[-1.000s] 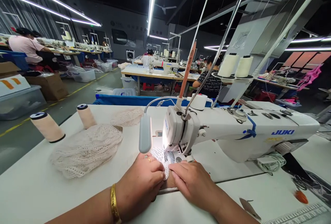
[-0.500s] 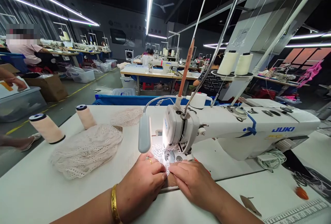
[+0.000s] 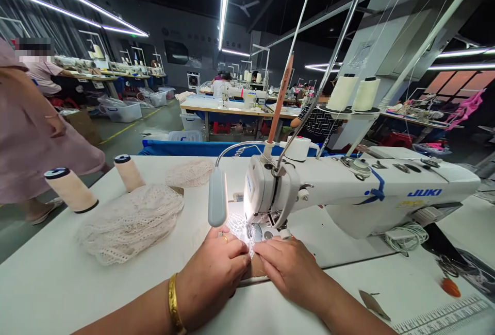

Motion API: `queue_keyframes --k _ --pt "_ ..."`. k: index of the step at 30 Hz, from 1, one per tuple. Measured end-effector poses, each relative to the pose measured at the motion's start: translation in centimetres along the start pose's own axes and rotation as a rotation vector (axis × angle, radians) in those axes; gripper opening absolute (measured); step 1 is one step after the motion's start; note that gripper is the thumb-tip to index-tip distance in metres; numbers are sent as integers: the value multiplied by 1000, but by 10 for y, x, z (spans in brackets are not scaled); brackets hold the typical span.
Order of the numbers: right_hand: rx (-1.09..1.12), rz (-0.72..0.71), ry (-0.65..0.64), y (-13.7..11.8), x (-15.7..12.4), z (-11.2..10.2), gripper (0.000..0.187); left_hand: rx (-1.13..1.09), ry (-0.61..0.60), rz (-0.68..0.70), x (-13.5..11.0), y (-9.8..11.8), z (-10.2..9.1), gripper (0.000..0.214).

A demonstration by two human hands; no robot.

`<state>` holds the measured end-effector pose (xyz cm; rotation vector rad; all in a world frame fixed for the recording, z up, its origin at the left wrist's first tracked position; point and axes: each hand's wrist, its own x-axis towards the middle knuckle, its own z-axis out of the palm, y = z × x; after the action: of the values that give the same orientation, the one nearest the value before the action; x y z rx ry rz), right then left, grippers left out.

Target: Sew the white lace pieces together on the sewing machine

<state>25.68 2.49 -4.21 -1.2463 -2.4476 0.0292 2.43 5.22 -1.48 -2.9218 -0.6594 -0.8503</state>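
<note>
A white JUKI sewing machine (image 3: 348,190) stands on the white table (image 3: 46,283). A strip of white lace (image 3: 238,228) lies lit under its needle. My left hand (image 3: 216,268), with a ring and a gold bangle, presses curled fingers on the lace and a tan piece (image 3: 257,269) just in front of the presser foot. My right hand (image 3: 288,268) lies beside it, fingers pinched on the same lace edge. The two hands touch at the fingertips.
A heap of white lace (image 3: 129,221) lies left of the machine, with two beige thread cones (image 3: 69,189) (image 3: 129,172) behind it. A person in a pink garment (image 3: 34,134) walks by at the left. Orange snips (image 3: 450,286) lie at the right. Other workers sit at far tables.
My hands have edged slightly forward toward the needle with the lace. A person in pink has walked into view at the left.
</note>
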Motion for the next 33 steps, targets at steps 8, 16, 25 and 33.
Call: queue_keyframes --k 8,16,25,33 --pt "-34 15 -1 2 5 1 32 48 -8 -18 -1 -4 6 32" --pt "-7 37 19 2 8 0 27 45 -32 -41 1 -8 8 32" --pt "40 134 30 -1 14 -2 32 91 51 -20 5 -15 10 32" --pt "13 143 20 -1 14 -3 33 104 70 -34 5 -19 13 30"
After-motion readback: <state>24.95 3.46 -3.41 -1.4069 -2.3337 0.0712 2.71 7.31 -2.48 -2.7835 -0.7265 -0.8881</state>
